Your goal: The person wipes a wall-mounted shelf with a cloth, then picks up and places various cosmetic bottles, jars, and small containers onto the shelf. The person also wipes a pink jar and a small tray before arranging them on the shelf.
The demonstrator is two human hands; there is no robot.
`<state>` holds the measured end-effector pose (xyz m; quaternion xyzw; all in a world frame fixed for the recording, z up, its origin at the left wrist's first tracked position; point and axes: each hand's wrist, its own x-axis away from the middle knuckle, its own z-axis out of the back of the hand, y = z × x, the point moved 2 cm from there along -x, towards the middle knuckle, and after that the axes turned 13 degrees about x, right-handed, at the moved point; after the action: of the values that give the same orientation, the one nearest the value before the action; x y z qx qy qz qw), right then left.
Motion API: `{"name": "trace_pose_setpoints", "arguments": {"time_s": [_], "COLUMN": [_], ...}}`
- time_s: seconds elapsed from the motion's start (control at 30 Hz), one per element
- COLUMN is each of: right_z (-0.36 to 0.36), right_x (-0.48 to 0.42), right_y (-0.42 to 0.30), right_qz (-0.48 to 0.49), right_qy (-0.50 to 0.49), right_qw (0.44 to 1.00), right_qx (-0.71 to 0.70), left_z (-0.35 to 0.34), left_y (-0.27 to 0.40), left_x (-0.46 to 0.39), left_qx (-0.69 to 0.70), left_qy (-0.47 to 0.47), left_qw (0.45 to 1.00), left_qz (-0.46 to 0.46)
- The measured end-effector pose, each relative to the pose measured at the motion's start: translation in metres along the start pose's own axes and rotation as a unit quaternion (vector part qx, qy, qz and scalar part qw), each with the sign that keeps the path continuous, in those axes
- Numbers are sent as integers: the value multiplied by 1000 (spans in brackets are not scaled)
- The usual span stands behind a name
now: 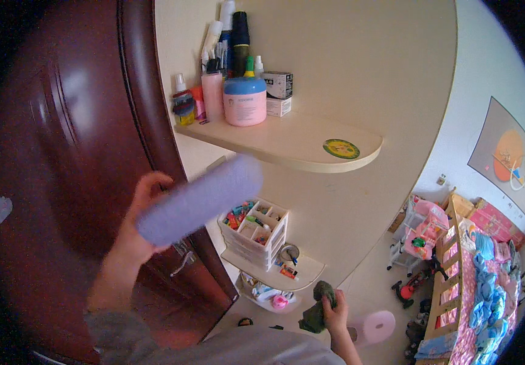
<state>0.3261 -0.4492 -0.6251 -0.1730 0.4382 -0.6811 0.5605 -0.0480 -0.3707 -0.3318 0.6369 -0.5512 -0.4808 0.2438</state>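
Note:
My left hand (131, 235) grips a long lavender object (203, 200), raised and tilted just below the upper shelf's front edge. Motion blur leaves its exact kind unclear. Low in the view, my right hand (337, 314) clutches a crumpled dark green cloth (312, 318). The upper corner shelf (290, 134) has a rounded end bearing a round yellow-green sticker (341, 148). A pink jar with a blue lid (245, 107) stands on it. Beside the jar are a spray bottle (183, 102), a pink cylindrical holder (212, 96) and small boxes (279, 85).
A dark red wooden door (61, 118) with a metal handle (183, 261) stands at left. Below, a lower shelf (310, 273) carries a white drawer organizer (244, 248) topped with small items. A pink stool (378, 327) is on the floor. At right is a wooden-railed bed (448, 278).

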Motion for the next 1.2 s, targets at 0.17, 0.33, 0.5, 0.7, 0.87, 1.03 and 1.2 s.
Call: {"name": "trace_pose_setpoints", "arguments": {"time_s": [0.17, 0.33, 0.5, 0.7, 0.87, 1.03, 1.2], "right_z": [0, 3, 17, 31, 32, 38, 41], "right_x": [11, 27, 37, 43, 48, 58, 65], "right_y": [7, 26, 41, 50, 55, 49, 50], "right_qz": [20, -29, -80, -40, -73, -11, -53], "right_qy": [-7, -11, -19, 19, -7, 25, -42], "right_qw": [1000, 997, 992, 998, 995, 999, 995], "right_qx": [-18, -66, -99, -39, -75, 23, -68], "left_z": [-48, -78, -98, -116, -125, -129, -139], "left_y": [11, -14, -28, -51, -56, -51, -57], "left_x": [-58, -99, -100, -85, -97, -117, -138], "left_qx": [-70, -135, -123, -267, -340, -608, -562], "left_qy": [-50, -34, -18, -117, -163, -177, -188], "left_qw": [996, 990, 992, 956, 925, 653, 605], "left_qz": [3, 13, 31, 33, -39, -414, -531]}}
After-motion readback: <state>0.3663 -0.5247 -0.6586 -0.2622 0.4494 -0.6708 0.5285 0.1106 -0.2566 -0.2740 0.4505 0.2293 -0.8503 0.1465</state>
